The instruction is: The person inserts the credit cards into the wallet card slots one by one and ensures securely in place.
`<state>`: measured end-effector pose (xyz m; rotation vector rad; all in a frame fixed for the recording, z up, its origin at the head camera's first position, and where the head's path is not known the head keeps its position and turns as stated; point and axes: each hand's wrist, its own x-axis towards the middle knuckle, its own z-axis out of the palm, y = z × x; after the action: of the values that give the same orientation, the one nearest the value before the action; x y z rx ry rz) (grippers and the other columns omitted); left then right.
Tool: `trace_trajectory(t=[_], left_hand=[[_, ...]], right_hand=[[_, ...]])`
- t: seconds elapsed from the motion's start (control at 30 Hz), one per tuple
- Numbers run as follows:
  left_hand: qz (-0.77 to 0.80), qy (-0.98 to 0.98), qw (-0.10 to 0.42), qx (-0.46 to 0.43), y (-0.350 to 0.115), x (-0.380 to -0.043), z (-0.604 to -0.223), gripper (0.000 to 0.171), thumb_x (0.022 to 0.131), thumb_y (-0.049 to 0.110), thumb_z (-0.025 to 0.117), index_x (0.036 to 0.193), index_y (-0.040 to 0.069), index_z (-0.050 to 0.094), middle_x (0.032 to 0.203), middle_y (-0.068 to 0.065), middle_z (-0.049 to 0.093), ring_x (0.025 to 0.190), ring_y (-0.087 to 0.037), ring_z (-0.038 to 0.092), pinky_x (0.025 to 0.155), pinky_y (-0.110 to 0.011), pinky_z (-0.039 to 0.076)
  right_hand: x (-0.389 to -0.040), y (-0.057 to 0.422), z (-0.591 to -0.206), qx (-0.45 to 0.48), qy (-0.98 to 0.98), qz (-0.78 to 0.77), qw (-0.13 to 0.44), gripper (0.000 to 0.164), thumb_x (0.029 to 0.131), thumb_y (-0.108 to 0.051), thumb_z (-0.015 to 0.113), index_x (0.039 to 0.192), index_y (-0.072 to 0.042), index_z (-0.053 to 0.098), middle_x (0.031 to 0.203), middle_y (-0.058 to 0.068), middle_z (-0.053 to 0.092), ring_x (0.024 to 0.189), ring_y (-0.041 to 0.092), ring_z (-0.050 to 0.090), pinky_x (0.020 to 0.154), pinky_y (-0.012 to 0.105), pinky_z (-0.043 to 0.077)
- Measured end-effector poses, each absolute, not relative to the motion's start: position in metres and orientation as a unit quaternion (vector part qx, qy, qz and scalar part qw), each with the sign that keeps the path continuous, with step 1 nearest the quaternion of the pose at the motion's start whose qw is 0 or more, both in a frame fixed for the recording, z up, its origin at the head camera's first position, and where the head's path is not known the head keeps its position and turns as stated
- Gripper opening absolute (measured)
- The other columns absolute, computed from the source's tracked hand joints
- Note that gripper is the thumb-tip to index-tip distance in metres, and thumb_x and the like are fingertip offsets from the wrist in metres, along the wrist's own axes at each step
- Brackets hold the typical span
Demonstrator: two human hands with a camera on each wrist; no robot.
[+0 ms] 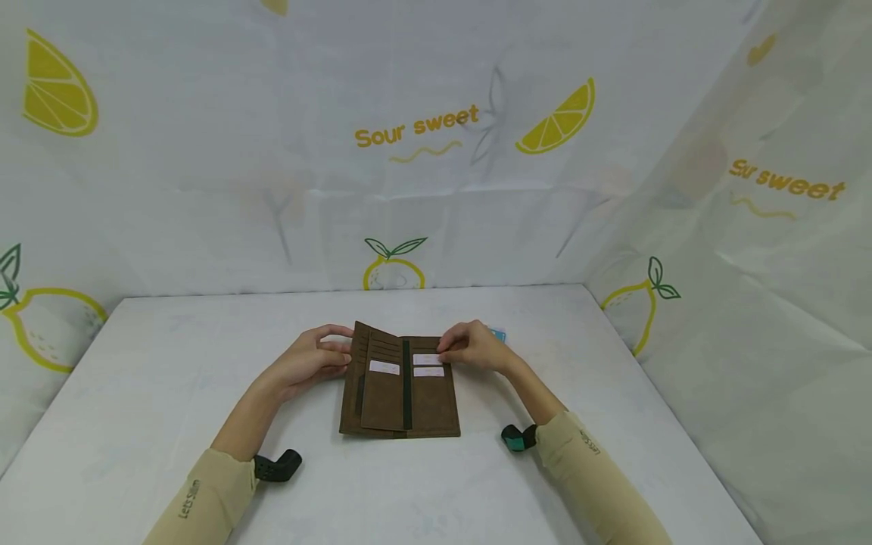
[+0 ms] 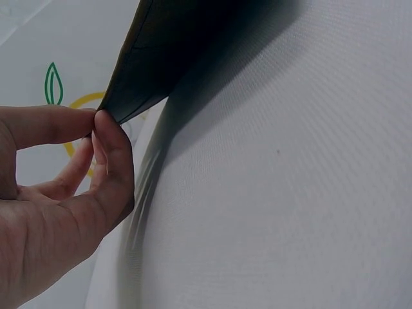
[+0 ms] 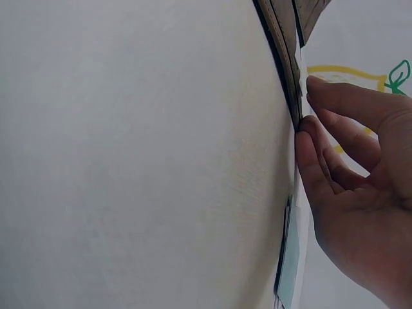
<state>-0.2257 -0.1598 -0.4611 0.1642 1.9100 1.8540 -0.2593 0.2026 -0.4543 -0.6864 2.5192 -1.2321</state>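
A brown long wallet (image 1: 431, 409) lies spread on the white table, with white cards (image 1: 428, 372) showing in its slots on both sides of a dark spine strip. My left hand (image 1: 316, 359) pinches the outer edge of its left flap, which is lifted off the table. In the left wrist view, thumb and forefinger meet at the corner of that dark flap (image 2: 145, 84). At the upper right edge, my right hand (image 1: 471, 347) holds the wallet's margin, fingertips right by the upper white card (image 1: 426, 359). Seen from the right wrist, a fingertip (image 3: 314, 84) overlaps the card's side.
A light blue stack of cards (image 1: 499, 334) lies on the table (image 1: 545, 318) behind the right hand, partly hidden by it. White sheets with lemon prints (image 1: 436, 212) stand at the back and right. Black wrist devices (image 1: 278, 465) hang at both sleeves.
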Motion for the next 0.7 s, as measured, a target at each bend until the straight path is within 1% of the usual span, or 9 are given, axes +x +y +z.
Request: trace_trajectory(t=[0.17, 0.27, 0.43, 0.5, 0.6, 0.7], left_hand=[[0.676, 0.697, 0.234, 0.056, -0.159, -0.226, -0.461, 0.053, 0.105, 0.000, 0.059, 0.155, -0.002, 0.043, 0.126, -0.009, 0.058, 0.098, -0.008, 0.070, 0.089, -0.023, 0.061], [0.674, 0.698, 0.234, 0.053, -0.159, -0.226, -0.461, 0.054, 0.104, 0.000, 0.059, 0.155, -0.002, 0.043, 0.131, -0.011, 0.057, 0.099, -0.008, 0.069, 0.089, -0.022, 0.061], [0.673, 0.700, 0.232, 0.051, -0.158, -0.225, -0.460, 0.054, 0.104, 0.000, 0.060, 0.155, -0.002, 0.044, 0.132, -0.013, 0.056, 0.099, -0.008, 0.069, 0.089, -0.022, 0.060], [0.674, 0.700, 0.233, 0.051, -0.158, -0.225, -0.460, 0.054, 0.104, 0.000, 0.060, 0.155, -0.002, 0.044, 0.132, -0.012, 0.057, 0.099, -0.008, 0.069, 0.089, -0.022, 0.060], [0.675, 0.697, 0.235, 0.052, -0.159, -0.226, -0.461, 0.054, 0.103, 0.000, 0.059, 0.155, -0.002, 0.044, 0.129, -0.010, 0.058, 0.099, -0.008, 0.069, 0.089, -0.022, 0.060], [0.676, 0.696, 0.235, 0.052, -0.158, -0.226, -0.461, 0.053, 0.103, 0.000, 0.060, 0.154, -0.002, 0.044, 0.125, -0.009, 0.059, 0.098, -0.008, 0.069, 0.088, -0.022, 0.061]], right_hand=[[-0.259, 0.205, -0.455, -0.245, 0.867, -0.420, 0.107, 0.016, 0.094, -0.005, 0.082, 0.106, 0.005, 0.079, 0.112, 0.023, 0.079, 0.096, 0.020, 0.075, 0.081, 0.017, 0.057], [-0.259, 0.209, -0.457, -0.245, 0.870, -0.417, 0.095, 0.017, 0.094, -0.004, 0.081, 0.108, 0.005, 0.079, 0.111, 0.023, 0.080, 0.096, 0.020, 0.077, 0.082, 0.018, 0.059], [-0.259, 0.218, -0.457, -0.227, 0.882, -0.408, 0.063, 0.019, 0.094, -0.004, 0.080, 0.111, 0.004, 0.079, 0.107, 0.020, 0.080, 0.092, 0.014, 0.075, 0.081, 0.019, 0.059], [-0.259, 0.222, -0.456, -0.206, 0.886, -0.410, 0.059, 0.020, 0.094, -0.005, 0.080, 0.112, 0.003, 0.079, 0.107, 0.019, 0.080, 0.093, 0.016, 0.075, 0.081, 0.021, 0.060], [-0.260, 0.231, -0.454, -0.178, 0.890, -0.417, 0.057, 0.022, 0.095, -0.006, 0.080, 0.115, 0.003, 0.078, 0.112, 0.020, 0.080, 0.099, 0.022, 0.077, 0.086, 0.025, 0.062], [-0.260, 0.240, -0.453, -0.155, 0.894, -0.416, 0.052, 0.025, 0.096, -0.008, 0.080, 0.118, 0.003, 0.078, 0.116, 0.022, 0.079, 0.104, 0.030, 0.077, 0.091, 0.034, 0.064]])
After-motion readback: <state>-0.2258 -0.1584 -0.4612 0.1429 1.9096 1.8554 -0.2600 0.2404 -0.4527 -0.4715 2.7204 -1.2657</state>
